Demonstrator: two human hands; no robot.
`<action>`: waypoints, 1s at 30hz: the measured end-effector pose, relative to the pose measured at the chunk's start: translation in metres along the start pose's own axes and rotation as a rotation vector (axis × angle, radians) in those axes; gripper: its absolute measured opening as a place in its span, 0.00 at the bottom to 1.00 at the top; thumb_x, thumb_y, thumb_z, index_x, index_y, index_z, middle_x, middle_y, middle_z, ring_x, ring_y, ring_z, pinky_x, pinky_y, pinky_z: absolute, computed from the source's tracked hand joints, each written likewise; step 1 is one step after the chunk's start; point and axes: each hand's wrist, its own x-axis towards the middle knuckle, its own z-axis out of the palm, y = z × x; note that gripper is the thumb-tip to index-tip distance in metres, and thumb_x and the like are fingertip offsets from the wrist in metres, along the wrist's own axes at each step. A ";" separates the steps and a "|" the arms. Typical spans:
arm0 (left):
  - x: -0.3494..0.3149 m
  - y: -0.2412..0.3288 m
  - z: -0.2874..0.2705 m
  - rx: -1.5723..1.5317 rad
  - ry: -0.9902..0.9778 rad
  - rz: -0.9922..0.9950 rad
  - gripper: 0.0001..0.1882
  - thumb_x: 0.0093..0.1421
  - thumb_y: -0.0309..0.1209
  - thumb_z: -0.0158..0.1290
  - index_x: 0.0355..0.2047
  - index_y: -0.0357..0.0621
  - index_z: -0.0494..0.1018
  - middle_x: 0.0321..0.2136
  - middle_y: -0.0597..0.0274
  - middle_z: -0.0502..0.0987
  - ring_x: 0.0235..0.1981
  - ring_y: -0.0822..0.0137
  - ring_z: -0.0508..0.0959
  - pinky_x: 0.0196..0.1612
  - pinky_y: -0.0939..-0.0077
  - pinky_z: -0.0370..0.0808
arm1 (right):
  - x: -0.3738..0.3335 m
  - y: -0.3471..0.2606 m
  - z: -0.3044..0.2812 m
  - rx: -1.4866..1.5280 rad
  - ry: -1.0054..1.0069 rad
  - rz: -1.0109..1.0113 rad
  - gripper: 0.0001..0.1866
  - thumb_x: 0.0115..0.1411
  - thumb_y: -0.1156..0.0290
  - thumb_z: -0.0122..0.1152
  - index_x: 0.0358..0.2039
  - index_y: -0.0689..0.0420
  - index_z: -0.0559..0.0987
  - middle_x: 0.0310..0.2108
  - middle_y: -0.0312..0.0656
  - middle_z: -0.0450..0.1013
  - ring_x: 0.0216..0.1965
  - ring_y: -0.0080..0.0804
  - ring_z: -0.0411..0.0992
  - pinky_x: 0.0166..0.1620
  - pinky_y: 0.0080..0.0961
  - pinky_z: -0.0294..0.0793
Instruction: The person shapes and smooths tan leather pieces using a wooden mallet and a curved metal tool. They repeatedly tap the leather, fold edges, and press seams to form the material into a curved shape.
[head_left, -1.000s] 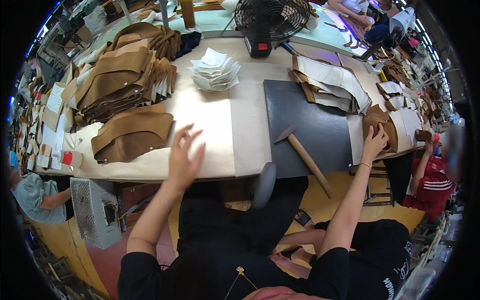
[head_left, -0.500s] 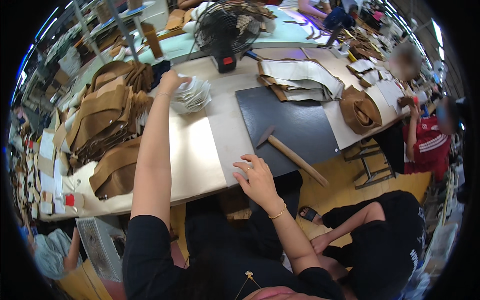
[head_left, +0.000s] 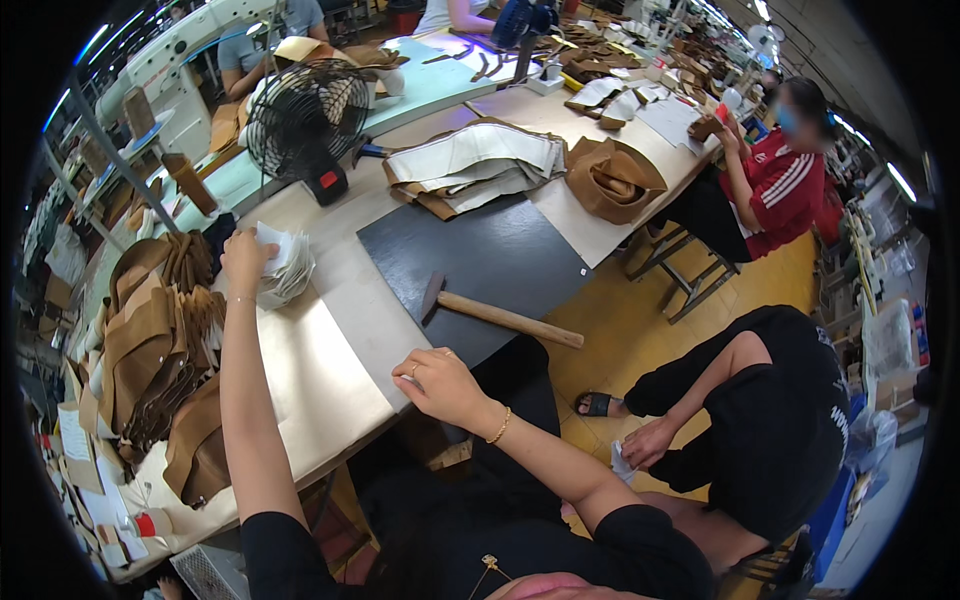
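My left hand (head_left: 248, 262) reaches over the far left of the table to a stack of thin white pieces (head_left: 287, 281). Its fingers are closed on the top white piece (head_left: 274, 241), which lifts a little from the pile. My right hand (head_left: 440, 385) is above the table's near edge, fingers curled and thumb drawn in. Something small and pale seems to be at those fingertips, too small to name. Beyond that hand, a hammer (head_left: 510, 318) with a wooden handle lies on a dark mat (head_left: 480, 255), its handle jutting past the mat's near edge.
Brown leather pieces (head_left: 150, 335) are heaped left of my left arm. A black fan (head_left: 308, 125) stands behind the white stack. White-and-brown panels (head_left: 480, 160) and a brown coiled piece (head_left: 614, 180) lie beyond the mat. A person in black (head_left: 760, 430) bends close on my right; another in red (head_left: 785, 190) sits farther off.
The view has swung right, so the table shifts left in it. My left hand has closed on a piece atop the white stack. My right hand's fingers have curled in from a looser spread.
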 end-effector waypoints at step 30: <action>-0.493 -0.403 -0.178 0.506 0.170 -0.865 0.20 0.65 0.29 0.45 0.56 0.42 0.75 0.45 0.48 0.79 0.47 0.54 0.77 0.53 0.62 0.71 | -0.002 0.001 0.002 0.006 0.047 -0.013 0.05 0.58 0.69 0.62 0.29 0.56 0.82 0.28 0.41 0.75 0.33 0.42 0.76 0.43 0.37 0.72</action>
